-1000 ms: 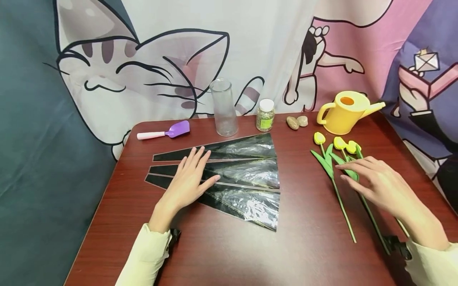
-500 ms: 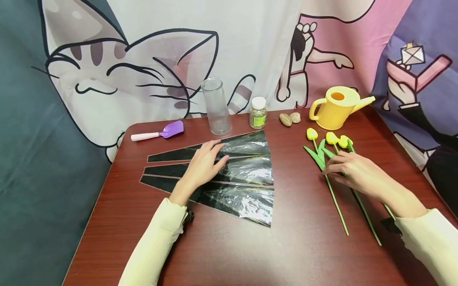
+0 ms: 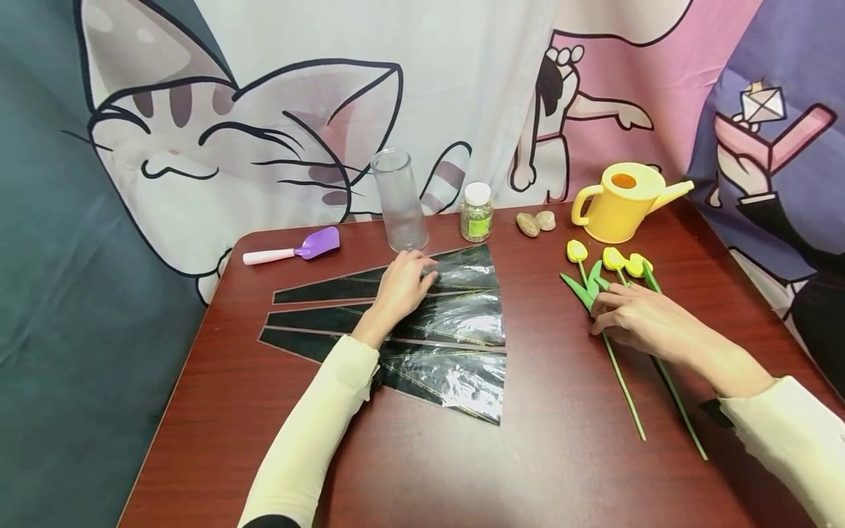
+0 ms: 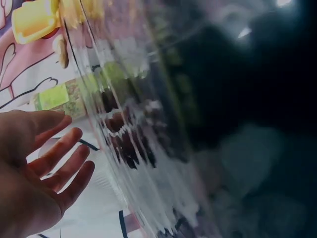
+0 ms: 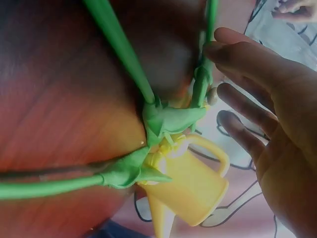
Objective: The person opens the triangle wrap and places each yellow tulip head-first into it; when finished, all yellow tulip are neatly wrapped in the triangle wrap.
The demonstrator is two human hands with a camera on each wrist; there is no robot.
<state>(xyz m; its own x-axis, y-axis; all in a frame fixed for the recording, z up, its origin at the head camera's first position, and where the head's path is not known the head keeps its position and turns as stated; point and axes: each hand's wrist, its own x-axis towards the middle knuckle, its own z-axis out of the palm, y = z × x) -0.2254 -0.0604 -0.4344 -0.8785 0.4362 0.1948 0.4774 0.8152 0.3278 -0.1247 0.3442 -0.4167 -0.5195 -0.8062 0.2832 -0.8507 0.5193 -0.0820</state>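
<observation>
My left hand (image 3: 404, 284) is over the flat black-and-clear plastic sleeves (image 3: 462, 378), just in front of a clear glass vase (image 3: 400, 202). Its fingers are loosely bent, and the left wrist view shows nothing between them. On the right lie three artificial yellow tulips (image 3: 576, 251) with green stems. Over them is my right hand (image 3: 637, 323), fingers slightly bent at the leftmost stem, hiding part of the leaves. In the right wrist view, thumb and forefinger are close against that green stem (image 5: 200, 89); a firm pinch cannot be seen.
A purple scoop (image 3: 321, 242) with a pink handle lies back left. Along the back edge stand a white-lidded jar (image 3: 477, 213) with a green label, two pebbles (image 3: 527, 224) and a yellow watering can (image 3: 617, 205). A printed cartoon curtain (image 3: 264, 110) hangs behind the table.
My left hand has slid right and away across the sleeves towards the vase. My right hand has moved left to the leftmost tulip stem, its fingers bending more. The tulips have not visibly moved.
</observation>
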